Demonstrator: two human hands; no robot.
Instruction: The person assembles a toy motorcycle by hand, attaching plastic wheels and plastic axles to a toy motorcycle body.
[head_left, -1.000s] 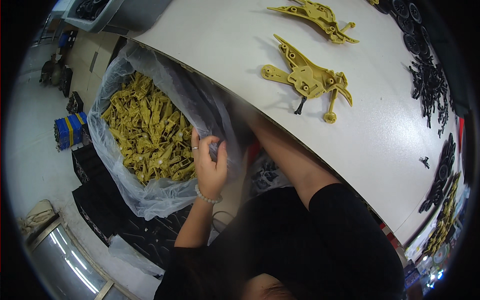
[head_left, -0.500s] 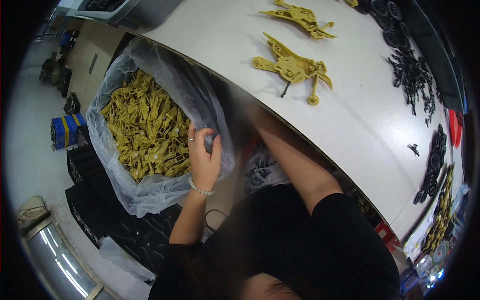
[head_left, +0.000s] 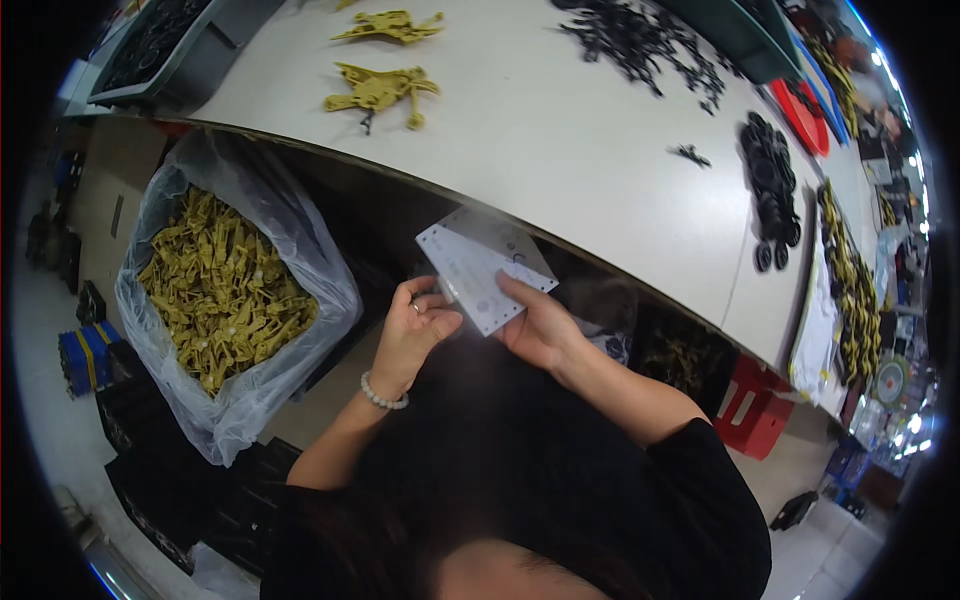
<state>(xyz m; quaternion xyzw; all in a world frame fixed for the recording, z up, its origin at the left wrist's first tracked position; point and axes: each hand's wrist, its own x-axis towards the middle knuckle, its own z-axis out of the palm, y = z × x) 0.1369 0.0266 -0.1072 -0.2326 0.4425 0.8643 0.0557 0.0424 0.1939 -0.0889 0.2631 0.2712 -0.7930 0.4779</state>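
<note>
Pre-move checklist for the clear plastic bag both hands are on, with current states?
1. Left hand on the clear plastic bag: ok, fingers curl at its lower left edge.
2. Right hand on the bag: ok, thumb lies across its lower right corner.
3. Bag opened: cannot tell, it looks flat.
4. Bag contents: cannot tell, only small dots show on its face.
5. Lined bin of yellow plastic parts within reach: ok, it sits just left of the left hand, open on top.
6. Table edge above the bag: ok, bare there.
</note>
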